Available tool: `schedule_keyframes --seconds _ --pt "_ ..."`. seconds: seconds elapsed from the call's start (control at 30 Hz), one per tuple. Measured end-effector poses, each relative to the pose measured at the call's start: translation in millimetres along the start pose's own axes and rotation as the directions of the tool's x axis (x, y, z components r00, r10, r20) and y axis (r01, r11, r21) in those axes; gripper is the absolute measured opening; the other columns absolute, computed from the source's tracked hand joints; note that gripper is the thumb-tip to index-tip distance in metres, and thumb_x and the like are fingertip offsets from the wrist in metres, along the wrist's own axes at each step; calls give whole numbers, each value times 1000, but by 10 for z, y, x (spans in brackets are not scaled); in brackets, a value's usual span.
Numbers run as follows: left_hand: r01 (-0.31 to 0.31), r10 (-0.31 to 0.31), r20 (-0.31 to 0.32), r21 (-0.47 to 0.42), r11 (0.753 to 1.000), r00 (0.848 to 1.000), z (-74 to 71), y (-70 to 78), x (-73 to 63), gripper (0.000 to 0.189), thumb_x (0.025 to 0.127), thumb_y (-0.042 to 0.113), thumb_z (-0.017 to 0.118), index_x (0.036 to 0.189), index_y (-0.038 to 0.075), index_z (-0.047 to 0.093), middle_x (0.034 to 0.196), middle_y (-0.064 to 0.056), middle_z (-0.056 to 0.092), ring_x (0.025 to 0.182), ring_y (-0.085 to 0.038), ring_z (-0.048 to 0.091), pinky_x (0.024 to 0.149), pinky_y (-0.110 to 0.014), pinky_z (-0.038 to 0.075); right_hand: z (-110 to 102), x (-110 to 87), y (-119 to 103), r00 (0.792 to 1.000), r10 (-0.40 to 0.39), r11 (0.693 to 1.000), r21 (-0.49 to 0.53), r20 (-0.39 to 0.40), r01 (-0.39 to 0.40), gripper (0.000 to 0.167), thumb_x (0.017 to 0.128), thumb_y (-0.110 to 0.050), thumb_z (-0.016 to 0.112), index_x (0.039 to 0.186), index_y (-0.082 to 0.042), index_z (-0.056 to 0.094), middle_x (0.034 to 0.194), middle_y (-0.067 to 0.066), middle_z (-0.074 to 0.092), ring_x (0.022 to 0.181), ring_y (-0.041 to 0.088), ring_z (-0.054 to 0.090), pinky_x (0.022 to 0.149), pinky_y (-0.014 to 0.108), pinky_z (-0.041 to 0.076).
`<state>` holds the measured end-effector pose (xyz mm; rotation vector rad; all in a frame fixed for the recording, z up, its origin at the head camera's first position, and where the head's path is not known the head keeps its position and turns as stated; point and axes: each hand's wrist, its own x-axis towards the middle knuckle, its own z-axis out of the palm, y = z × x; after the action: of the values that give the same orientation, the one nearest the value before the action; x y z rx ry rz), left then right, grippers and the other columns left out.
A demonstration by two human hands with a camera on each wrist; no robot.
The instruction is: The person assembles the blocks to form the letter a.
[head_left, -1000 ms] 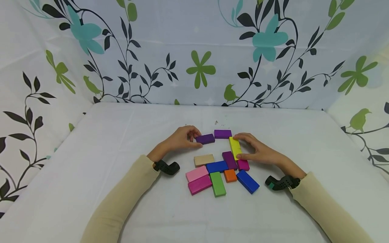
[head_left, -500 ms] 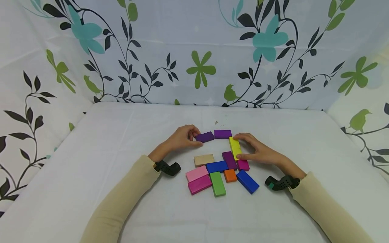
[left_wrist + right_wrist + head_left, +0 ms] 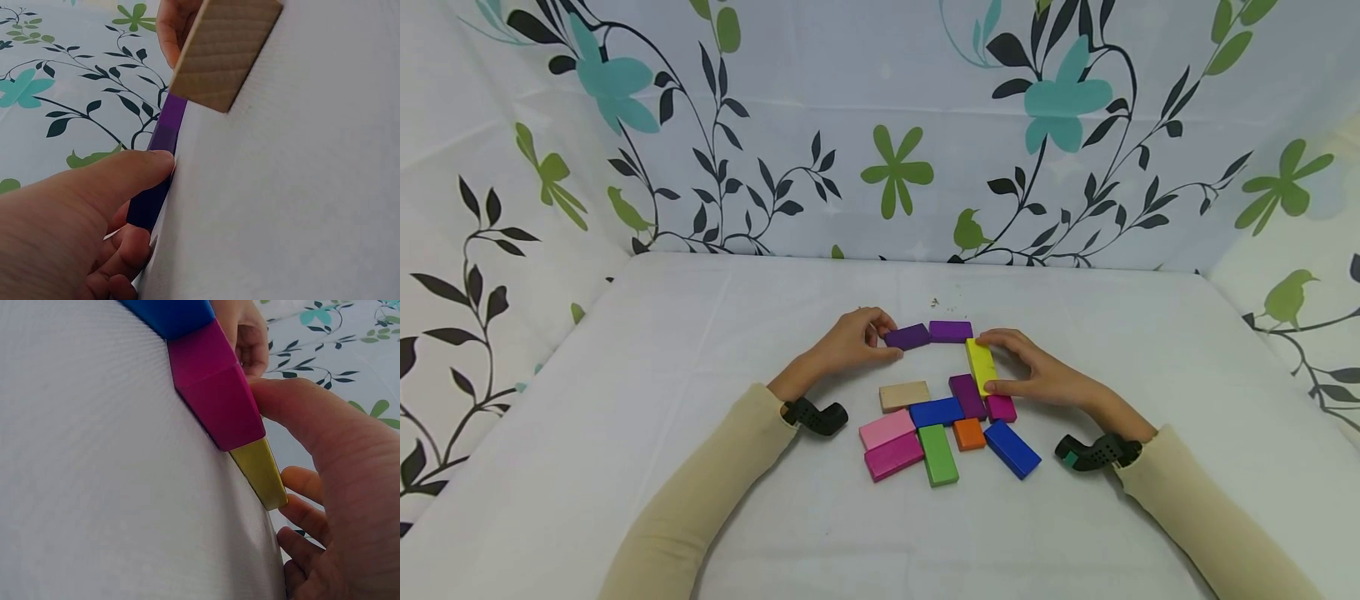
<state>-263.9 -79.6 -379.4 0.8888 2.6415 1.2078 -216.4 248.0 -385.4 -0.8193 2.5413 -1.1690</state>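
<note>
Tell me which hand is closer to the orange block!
Right. The right hand holds the yellow block, just beyond the orange block and to its right; the left hand holds a purple block, farther away, leftward.

Held block at left point(image 3: 907, 337): dark purple
Block beside it point(image 3: 951, 332): brighter purple
Held block at right point(image 3: 981, 363): yellow
Wooden block point(image 3: 903, 396): tan, striped grain
Centre blocks point(image 3: 936, 412): blue, plum
Small blocks point(image 3: 969, 434): orange, magenta
Paired blocks point(image 3: 887, 429): light pink, deep pink
Near blocks point(image 3: 937, 456): green, blue
Table point(image 3: 775, 533): white
Backdrop cloth point(image 3: 827, 75): pale, dark leafy vines, teal and green blossoms, green birds
Sleeves point(image 3: 692, 492): beige
</note>
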Motion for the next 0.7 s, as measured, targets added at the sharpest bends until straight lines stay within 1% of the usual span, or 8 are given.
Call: schedule_keyframes --seconds 0.33,0.5,0.7 --pt "2 -2 -7 4 1000 1000 18 -23 10 37 84 18 77 113 1 61 96 -8 57 74 -12 51 69 -25 42 -1 0 -10 1000 7 1000 -2 -1 -7 65 89 -20 71 145 -11 40 154 17 26 144 39 17 112 64 14" --pt "17 -17 5 2 1000 1000 9 -2 15 38 83 18 78 113 1 62 97 -8 56 75 -13 50 69 -24 42 1 -4 -4 1000 4 1000 1 -2 -4 65 89 -20 71 145 -10 40 153 17 26 144 39 17 112 64 15" --pt "10 -10 5 6 1000 1000 -10 42 0 34 85 16 75 113 0 62 96 -10 57 75 -14 50 68 -24 41 -2 -6 -1 1000 4 1000 7 0 -4 65 89 -19 71 145 -10 40 154 17 26 144 39 17 112 65 14"
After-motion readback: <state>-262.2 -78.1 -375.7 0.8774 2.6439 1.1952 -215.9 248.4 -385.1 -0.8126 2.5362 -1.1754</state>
